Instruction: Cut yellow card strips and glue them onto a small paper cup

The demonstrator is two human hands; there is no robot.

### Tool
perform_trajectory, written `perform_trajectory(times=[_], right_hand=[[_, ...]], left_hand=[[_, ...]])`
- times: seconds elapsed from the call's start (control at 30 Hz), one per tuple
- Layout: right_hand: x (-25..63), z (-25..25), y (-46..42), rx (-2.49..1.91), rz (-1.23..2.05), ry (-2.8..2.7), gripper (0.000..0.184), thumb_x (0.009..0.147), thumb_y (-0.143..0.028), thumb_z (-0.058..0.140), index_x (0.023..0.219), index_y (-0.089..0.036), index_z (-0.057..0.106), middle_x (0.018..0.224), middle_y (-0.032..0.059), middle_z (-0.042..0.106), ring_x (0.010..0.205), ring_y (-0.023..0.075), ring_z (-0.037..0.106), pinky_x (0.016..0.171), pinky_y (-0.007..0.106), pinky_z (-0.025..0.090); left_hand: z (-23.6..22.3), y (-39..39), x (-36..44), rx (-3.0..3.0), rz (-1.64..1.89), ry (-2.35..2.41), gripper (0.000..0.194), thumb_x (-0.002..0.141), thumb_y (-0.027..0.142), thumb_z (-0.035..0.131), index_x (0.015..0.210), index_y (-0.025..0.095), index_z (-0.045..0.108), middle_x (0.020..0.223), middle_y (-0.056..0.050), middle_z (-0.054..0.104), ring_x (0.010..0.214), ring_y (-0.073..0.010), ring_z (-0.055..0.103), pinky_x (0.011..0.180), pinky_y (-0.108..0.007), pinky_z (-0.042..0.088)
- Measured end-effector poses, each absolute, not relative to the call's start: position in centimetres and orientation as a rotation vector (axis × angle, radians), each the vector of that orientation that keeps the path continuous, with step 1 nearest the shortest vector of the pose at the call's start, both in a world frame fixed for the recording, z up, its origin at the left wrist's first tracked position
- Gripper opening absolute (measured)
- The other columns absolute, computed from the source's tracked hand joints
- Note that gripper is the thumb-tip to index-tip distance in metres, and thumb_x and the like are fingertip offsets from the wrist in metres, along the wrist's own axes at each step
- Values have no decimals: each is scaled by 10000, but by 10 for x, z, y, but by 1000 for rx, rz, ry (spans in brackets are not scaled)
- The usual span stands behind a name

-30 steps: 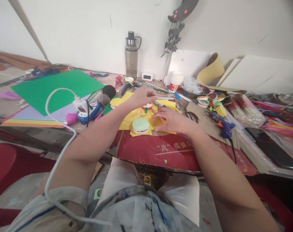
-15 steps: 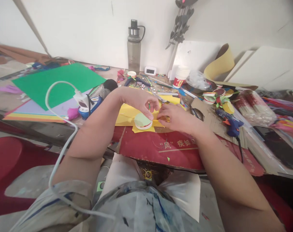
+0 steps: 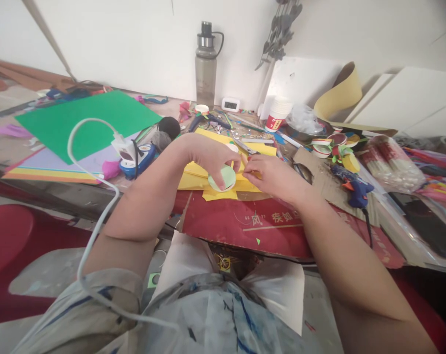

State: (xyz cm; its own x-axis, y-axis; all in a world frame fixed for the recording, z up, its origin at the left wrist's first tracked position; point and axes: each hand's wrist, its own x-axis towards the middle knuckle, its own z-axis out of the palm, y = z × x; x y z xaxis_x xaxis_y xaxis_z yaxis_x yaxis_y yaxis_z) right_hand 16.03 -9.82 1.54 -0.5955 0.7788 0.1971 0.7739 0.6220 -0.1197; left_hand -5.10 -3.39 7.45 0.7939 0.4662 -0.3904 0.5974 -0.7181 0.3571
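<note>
My left hand (image 3: 211, 156) grips a pale green round disc piece (image 3: 223, 178) and tilts it up on edge over yellow paper sheets (image 3: 193, 177). My right hand (image 3: 272, 177) lies just right of the disc, its fingers pinched together at the yellow paper beside the disc's edge; what they pinch is too small to make out. Both hands work above a red cardboard sheet (image 3: 267, 228) at the table's near edge.
A blue glue gun (image 3: 353, 187) lies to the right on brown cardboard. A white cable and plug (image 3: 122, 147) sit left, near green paper (image 3: 86, 123). A water bottle (image 3: 206, 66), paper cups (image 3: 278, 114), several finished discs (image 3: 326, 147) and stick bundles (image 3: 388, 164) crowd the back.
My left hand came back from the far side of the yellow paper, took the green disc and tipped it up on edge. My right hand closed in beside it.
</note>
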Motion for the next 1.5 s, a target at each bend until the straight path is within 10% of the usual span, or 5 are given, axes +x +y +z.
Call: perform_trajectory(times=[0.5,0.8,1.5], right_hand=[[141,10,-114,-824,80,-2569,282,925,-483,742,987,-210,704,1045,93,708,1031,262,637,908,395,473],[107,-7,-126,-832,-46,-2804,259,1070,-291,506,1049,-171,734,1046,123,715,1029,249,657,896,394,504],[156,10,-113,-1190,180,-2743,214,932,-171,645,1123,-175,741,1145,138,685,1079,263,657,973,401,528]], left_hand=[[58,13,-66,2528,-281,745,659,654,553,753,1233,240,743,1015,-32,754,1010,-241,626,912,-321,476],[59,8,-60,2482,-387,737,693,680,579,734,1300,271,717,1157,-34,750,1121,-262,605,977,-341,469],[58,19,-72,2319,255,755,542,795,496,657,1272,241,687,1135,-43,727,1125,-275,644,926,-391,485]])
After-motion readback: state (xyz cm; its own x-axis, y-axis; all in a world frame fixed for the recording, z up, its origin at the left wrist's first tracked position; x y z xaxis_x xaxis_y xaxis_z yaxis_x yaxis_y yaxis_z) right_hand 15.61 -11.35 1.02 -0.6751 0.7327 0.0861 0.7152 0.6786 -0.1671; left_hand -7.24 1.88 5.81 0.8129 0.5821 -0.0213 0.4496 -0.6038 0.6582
